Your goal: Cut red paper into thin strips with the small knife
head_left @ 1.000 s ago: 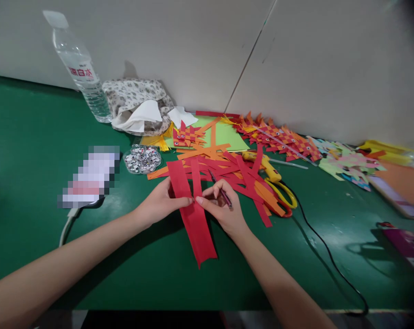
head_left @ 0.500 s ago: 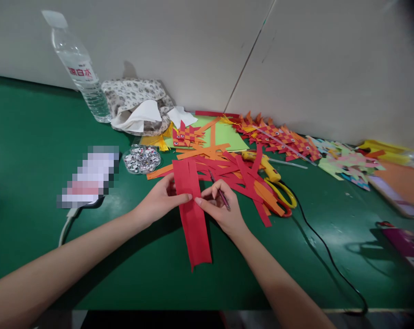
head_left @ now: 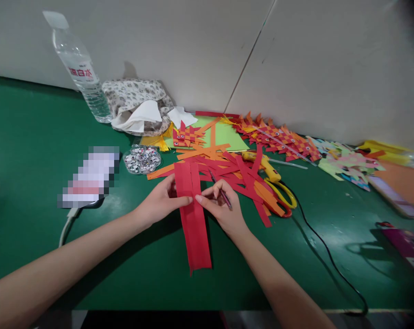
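My left hand (head_left: 158, 201) pinching the red paper strip (head_left: 193, 214) flat on the green table (head_left: 31, 137), my right hand (head_left: 222, 208) pressing its edge, fingers closed round a pen (head_left: 221, 191)

Well beyond my left hand (head_left: 160, 201), the water bottle (head_left: 80, 71) has a label in red characters. I can't read them surely. Nothing else is legible.

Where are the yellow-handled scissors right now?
In the head view, the yellow-handled scissors lie on the green table, right of the right hand, at the edge of the paper strip pile.
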`<state>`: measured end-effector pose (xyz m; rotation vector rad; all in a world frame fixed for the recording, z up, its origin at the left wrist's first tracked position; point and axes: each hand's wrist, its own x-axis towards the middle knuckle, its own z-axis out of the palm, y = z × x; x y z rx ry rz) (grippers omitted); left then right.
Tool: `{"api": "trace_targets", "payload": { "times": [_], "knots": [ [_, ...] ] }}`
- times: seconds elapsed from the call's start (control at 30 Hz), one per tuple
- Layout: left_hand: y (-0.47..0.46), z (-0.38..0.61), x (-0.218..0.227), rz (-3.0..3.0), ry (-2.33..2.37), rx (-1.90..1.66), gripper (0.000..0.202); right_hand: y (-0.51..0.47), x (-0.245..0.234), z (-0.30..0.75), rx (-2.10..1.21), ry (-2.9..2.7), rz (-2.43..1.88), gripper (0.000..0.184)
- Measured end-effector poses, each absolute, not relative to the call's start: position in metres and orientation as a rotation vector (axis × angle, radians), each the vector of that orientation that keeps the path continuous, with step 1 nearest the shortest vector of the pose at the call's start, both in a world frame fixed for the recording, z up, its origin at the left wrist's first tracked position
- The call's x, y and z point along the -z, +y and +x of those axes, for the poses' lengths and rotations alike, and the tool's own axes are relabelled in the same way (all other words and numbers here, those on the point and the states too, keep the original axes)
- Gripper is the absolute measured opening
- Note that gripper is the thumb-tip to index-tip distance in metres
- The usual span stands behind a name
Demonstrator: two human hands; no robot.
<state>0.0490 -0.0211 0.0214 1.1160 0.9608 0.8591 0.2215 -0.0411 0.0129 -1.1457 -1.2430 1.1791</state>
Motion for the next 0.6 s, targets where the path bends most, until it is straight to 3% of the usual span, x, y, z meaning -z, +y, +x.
{"api": "trace_targets", "payload": {
  "times": [0.6],
  "knots": [
    [-0.0211, 0.0493, -0.0214, 1.135, 0.965, -0.871, 0.047, -0.0428, -0.0126, 0.2246, -1.183, -1.256, -1.132, 0.043]
  ]
}}
